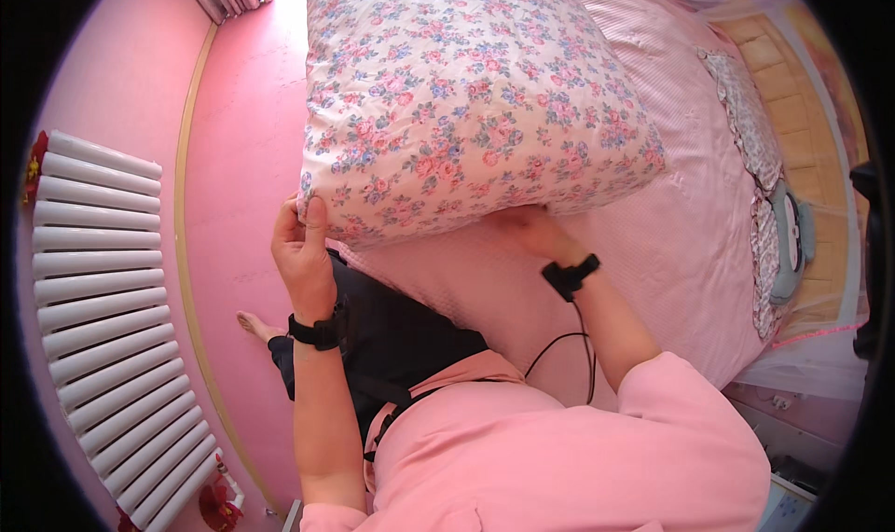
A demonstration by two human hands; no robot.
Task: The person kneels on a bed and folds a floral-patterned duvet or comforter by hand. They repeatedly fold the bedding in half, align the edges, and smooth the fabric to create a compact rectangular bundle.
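Observation:
A large, puffy square cushion or folded quilt in a floral cover [461,112] fills the upper middle of the view, over the pink bed. My left hand [302,252] grips its near left corner, thumb on top and fingers behind the edge. Under the near edge, toward the right, is my right hand [521,228]; its fingers are partly hidden beneath the floral cover, so I cannot tell how they are closed. Black straps circle both wrists, and a dark cable runs from the right one.
A pink ribbed bedspread [643,252] covers the bed. Floral pillows [741,112] and a grey plush cushion [790,242] lie by the wooden headboard [776,70]. A white radiator [105,280] lines the wall at left, beside the pink floor [231,182].

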